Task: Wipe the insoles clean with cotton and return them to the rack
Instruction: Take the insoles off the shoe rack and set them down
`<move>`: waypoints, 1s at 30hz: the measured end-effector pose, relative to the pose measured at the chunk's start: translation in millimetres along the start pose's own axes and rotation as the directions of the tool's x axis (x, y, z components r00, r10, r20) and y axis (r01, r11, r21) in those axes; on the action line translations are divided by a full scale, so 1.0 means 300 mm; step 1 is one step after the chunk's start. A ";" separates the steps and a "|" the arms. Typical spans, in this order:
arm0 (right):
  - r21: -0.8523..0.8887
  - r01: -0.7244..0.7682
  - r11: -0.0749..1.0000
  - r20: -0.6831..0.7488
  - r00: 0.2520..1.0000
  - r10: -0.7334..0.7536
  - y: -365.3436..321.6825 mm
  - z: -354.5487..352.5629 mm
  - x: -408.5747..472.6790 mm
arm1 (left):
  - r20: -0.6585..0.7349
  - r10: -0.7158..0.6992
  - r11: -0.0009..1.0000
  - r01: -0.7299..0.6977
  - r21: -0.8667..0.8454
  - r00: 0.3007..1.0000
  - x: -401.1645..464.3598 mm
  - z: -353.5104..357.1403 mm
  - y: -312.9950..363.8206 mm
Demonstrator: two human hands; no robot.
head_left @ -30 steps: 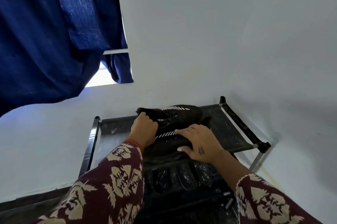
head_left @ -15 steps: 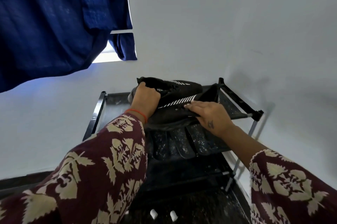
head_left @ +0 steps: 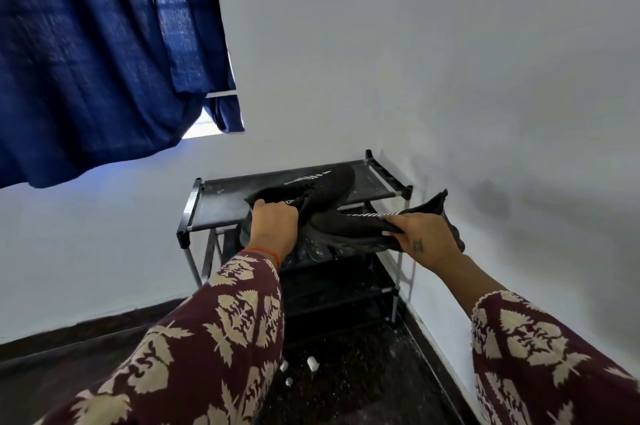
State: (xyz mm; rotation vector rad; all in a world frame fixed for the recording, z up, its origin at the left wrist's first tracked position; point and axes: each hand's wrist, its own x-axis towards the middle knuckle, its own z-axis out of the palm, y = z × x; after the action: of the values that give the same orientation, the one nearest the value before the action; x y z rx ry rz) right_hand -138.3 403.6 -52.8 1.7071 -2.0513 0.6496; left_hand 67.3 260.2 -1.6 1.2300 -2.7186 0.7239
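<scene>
A black shoe rack stands in the corner against the white walls. Two black sneakers with white stripes are lifted off its top shelf. My left hand grips the heel end of the far sneaker, which still partly overlies the shelf. My right hand grips the near sneaker, held in front of the rack with its heel sticking out to the right. No insole or cotton can be made out.
A dark blue curtain hangs over a window at the upper left. Lower rack shelves hold dark footwear. Small white bits lie on the dark floor in front of the rack. White walls close in behind and to the right.
Both hands have lifted the two sneakers off the top shelf and pulled them toward me. The near sneaker has swung out to the right. The camera has drawn back from the rack.
</scene>
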 end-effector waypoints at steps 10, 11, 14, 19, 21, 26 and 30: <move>0.021 -0.344 0.939 0.261 0.908 0.327 0.093 0.154 -0.393 | 0.233 0.042 0.964 0.022 -0.266 0.971 -0.187 0.174 0.335; 0.013 -0.392 0.920 0.274 0.886 0.374 0.100 0.188 -0.431 | 0.266 0.046 0.956 0.035 -0.290 0.963 -0.198 0.209 0.365; -0.003 -0.536 0.844 0.317 0.800 0.509 0.124 0.310 -0.541 | 0.348 0.071 0.942 0.052 -0.332 0.935 -0.223 0.326 0.450; -0.051 -0.660 0.750 0.439 0.659 0.610 0.153 0.532 -0.674 | 0.455 0.130 0.935 0.044 -0.353 0.881 -0.240 0.549 0.604; -0.063 -0.677 0.733 0.464 0.631 0.622 0.167 0.620 -0.706 | 0.492 0.148 0.932 0.045 -0.359 0.858 -0.242 0.645 0.670; -0.154 -0.695 0.702 0.542 0.535 0.649 0.213 0.822 -0.751 | 0.542 0.204 0.910 0.047 -0.412 0.815 -0.242 0.853 0.828; -0.246 -0.694 0.677 0.560 0.468 0.683 0.255 0.958 -0.782 | 0.561 0.242 0.892 0.046 -0.450 0.792 -0.246 0.989 0.940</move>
State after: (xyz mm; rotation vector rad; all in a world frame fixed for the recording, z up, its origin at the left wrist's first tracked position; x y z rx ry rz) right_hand -172.7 436.6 -428.6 1.0731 -3.2923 0.3056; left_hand -49.8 339.5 -392.7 1.3716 -3.1800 -0.3856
